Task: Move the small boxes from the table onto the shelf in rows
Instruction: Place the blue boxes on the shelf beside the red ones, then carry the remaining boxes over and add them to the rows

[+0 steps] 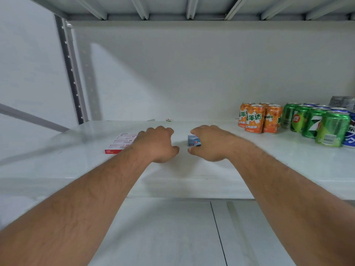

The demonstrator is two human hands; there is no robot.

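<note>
Both arms reach forward over the white shelf (269,160). The left hand (156,144) lies with its back to the camera, fingers curled downward; its far edge meets the red and white box (120,143), which lies flat on the shelf just to the left, but whether the fingers actually hold that box cannot be told. The right hand (210,144) grips the small blue box (194,140): fingers curl over its top and the thumb sits below its near edge, with the box standing on the shelf between the two hands. The hands are near each other with a gap between them.

The shelf is pale and glossy, backed by a white wall, with a grey metal upright (72,77) at the left and the ribbed underside of another shelf above. To the right stand orange cans (258,118) in a cluster, then green cans (317,122) beside them, and a blue can (350,131) at the frame edge.
</note>
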